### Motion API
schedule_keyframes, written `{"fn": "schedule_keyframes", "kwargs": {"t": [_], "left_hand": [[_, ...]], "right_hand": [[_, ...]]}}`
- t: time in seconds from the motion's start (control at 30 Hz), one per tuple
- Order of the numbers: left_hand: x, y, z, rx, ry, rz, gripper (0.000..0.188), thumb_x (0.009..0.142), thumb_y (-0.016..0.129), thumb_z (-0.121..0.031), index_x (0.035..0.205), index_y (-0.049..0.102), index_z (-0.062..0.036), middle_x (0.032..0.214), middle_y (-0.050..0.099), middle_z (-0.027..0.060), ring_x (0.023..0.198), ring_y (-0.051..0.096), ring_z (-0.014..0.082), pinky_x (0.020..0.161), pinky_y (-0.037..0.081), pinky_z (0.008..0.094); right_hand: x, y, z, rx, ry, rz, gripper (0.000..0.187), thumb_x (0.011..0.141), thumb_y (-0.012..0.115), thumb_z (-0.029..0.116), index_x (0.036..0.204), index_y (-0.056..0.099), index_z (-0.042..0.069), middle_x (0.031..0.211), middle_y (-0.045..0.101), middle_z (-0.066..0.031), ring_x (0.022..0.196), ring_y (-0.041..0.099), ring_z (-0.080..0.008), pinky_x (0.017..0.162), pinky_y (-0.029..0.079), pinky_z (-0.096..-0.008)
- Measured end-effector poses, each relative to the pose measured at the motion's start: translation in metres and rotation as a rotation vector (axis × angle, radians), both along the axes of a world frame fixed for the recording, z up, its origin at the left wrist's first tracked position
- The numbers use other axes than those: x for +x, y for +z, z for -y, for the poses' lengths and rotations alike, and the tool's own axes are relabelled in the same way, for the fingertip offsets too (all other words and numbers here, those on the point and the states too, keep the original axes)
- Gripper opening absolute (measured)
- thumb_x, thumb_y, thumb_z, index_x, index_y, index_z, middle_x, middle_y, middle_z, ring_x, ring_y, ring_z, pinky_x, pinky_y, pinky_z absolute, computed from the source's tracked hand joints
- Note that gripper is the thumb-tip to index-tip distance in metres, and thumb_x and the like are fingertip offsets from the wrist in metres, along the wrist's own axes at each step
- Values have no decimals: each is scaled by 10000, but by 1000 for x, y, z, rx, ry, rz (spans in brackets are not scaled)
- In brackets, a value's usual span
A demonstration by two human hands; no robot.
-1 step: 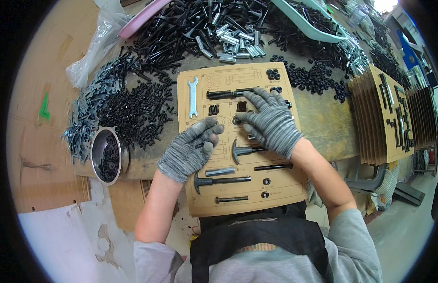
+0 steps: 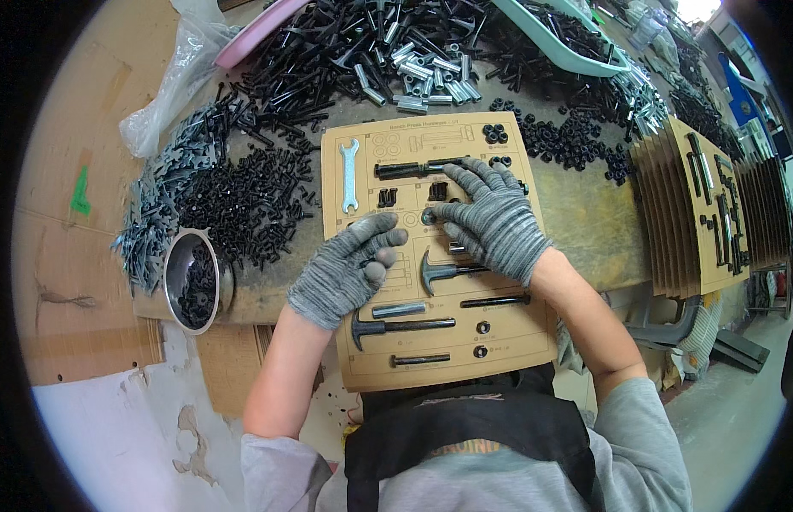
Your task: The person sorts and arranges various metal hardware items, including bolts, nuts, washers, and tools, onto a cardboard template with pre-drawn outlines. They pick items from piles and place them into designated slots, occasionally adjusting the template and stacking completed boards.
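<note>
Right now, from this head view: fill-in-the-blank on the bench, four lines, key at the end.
1. The gloves on the left hand and right hand are coloured ____.
2. The wrench lies near the cardboard sheet's upper ____ corner.
3. The plastic tray at the top left is coloured ____.
4. The pile of black nuts lies to the sheet's ____.

Missing words: grey; left; pink; right.

Two grey-gloved hands (image 2: 497,226), one pale-blue metal wrench (image 2: 350,177), two black metal hook-headed bolts (image 2: 413,326), one round silver metal bowl (image 2: 226,288), two plastic trays (image 2: 575,61) (one pink, one mint-green), four black nuts (image 2: 489,130) clustered top right on the brown cardboard sheet (image 2: 520,346).
</note>
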State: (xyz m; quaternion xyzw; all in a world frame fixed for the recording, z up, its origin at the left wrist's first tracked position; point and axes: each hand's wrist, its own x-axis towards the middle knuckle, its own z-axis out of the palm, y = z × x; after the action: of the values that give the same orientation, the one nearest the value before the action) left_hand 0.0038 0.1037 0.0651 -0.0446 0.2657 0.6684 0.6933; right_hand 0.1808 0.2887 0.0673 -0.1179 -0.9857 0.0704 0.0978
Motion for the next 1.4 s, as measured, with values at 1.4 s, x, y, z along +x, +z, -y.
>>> {"fn": "schedule_keyframes", "kwargs": {"t": [1.4], "left_hand": [[30, 7, -28, -329, -514, -2321, 303, 944, 502, -299, 1170, 656, -170, 993, 694, 103, 859, 667, 271, 806, 515, 384]], "right_hand": [[8, -2, -11, 11, -82, 39, 322, 881, 559, 406, 1089, 704, 207, 1405, 461, -120, 1333, 367, -329, 1132, 193, -504]]}}
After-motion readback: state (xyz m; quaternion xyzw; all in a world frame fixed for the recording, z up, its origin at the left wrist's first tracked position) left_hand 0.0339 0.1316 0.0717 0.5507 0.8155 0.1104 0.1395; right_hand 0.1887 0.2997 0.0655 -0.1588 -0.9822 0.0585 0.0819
